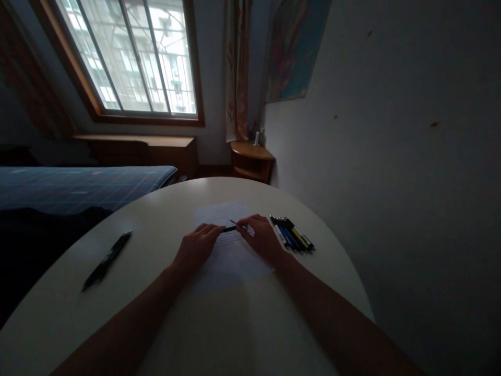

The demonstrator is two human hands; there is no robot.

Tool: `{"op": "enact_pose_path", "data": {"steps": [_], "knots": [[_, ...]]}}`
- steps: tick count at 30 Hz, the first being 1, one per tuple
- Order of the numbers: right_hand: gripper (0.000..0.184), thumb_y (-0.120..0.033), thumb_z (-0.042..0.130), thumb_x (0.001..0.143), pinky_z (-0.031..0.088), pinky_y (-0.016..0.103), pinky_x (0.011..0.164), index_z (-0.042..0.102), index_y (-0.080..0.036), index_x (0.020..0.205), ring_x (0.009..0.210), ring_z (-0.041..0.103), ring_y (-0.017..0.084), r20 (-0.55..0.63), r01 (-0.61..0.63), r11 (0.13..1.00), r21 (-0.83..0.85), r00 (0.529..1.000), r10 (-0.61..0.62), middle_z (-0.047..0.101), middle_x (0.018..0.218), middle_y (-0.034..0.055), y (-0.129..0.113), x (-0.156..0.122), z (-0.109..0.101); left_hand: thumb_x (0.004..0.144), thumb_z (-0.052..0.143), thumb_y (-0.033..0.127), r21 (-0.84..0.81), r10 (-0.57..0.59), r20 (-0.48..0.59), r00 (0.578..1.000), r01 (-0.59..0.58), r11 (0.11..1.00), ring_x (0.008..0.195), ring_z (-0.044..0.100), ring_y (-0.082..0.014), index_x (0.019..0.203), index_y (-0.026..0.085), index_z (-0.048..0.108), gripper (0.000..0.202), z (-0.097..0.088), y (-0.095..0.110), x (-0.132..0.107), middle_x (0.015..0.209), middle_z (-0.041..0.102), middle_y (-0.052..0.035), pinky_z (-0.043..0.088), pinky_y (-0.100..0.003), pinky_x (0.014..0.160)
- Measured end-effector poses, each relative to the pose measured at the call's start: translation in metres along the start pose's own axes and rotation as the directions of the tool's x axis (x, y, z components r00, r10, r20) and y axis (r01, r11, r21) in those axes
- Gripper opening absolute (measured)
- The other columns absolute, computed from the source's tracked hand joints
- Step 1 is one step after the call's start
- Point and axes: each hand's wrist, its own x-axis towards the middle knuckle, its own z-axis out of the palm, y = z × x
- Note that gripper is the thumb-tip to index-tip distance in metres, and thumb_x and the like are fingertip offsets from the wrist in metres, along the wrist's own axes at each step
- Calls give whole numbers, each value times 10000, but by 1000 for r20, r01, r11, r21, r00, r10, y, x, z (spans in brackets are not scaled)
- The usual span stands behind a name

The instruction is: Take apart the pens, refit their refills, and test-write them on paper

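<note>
Over a sheet of paper with lines of writing (223, 271), both my hands meet at the fingertips. My left hand (198, 246) is closed, pinching one end of a short black pen barrel (229, 228) that points to the right. Closed just beside it, my right hand (260, 237) pinches a thin dark stick (234, 222), whose pointed end sticks out to the upper left. The stick looks like a pen or a refill; dim light hides which. Whether the right fingers also touch the barrel, I cannot tell.
A row of several pens (291, 235), with black, white, blue and yellow parts, lies right of the paper. On the left of the round white table (156, 219) lies a long black object (107, 261). A bed (78, 183) and a wall (391, 183) flank the table.
</note>
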Motion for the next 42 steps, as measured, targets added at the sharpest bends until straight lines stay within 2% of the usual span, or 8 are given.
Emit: {"op": "enact_pose_path", "data": {"steps": [6,15,26,31,34,37,40,42], "knots": [[90,-221,698,846,459,322,851,703,-210,935,875,641,178,-51,16,1000,7,999,-16,727,883,30,0,0,-1,943,461,124,-15,4,-34,999,-4,1000,982,647,-192,1189,214,598,295,0,1,0,1098,702,-53,565,-280,722],[76,-246,667,879,457,329,836,700,-220,942,855,638,167,-123,122,992,38,985,-116,732,876,16,0,1,0,956,442,131,-59,47,-112,993,-54,997,969,652,-191,1189,197,580,279,2,0,-1,1090,700,-58,571,-300,754],[366,-297,600,922,450,372,908,589,-248,1284,992,610,188,-25,214,974,73,977,-213,711,1096,45,-5,0,-4,985,424,243,-189,5,-213,977,-46,981,938,660,-186,1192,189,556,251,4,1,1,1066,688,-79,571,-334,799],[397,-299,559,940,438,366,942,546,-259,1334,1050,593,187,20,179,982,53,983,-180,687,1148,51,-8,-1,-5,980,422,234,-242,-17,-225,974,-39,970,972,658,-189,1203,186,541,258,4,1,1,1107,678,-93,567,-357,841],[355,-280,533,949,434,366,952,567,-264,1303,1068,589,187,5,125,991,41,992,-125,681,1143,53,-8,-1,-4,977,417,239,-260,-43,-219,975,-16,966,995,656,-192,1259,187,509,301,6,0,0,1148,663,-103,574,-353,836],[272,-233,546,932,437,367,940,638,-255,1187,1045,590,192,-15,81,997,10,997,-81,682,1096,55,-5,-1,-3,972,436,262,-269,-93,-221,971,31,963,928,674,-175,1356,205,434,388,7,0,0,1177,657,-100,583,-335,801],[189,-176,596,881,429,385,938,690,-238,1033,1037,575,211,-13,9,996,-85,1000,-10,671,1080,60,-1,0,-3,967,451,270,-240,-119,-213,970,66,968,856,682,-161,1403,208,388,445,6,2,0,1124,678,-86,582,-310,764],[162,-160,640,834,418,409,947,701,-232,966,1054,555,231,-8,-41,987,-156,999,41,658,1099,62,1,0,-3,968,446,268,-189,-106,-221,970,64,980,890,678,-173,1388,201,415,427,3,3,0,1103,684,-87,576,-306,761]]}}
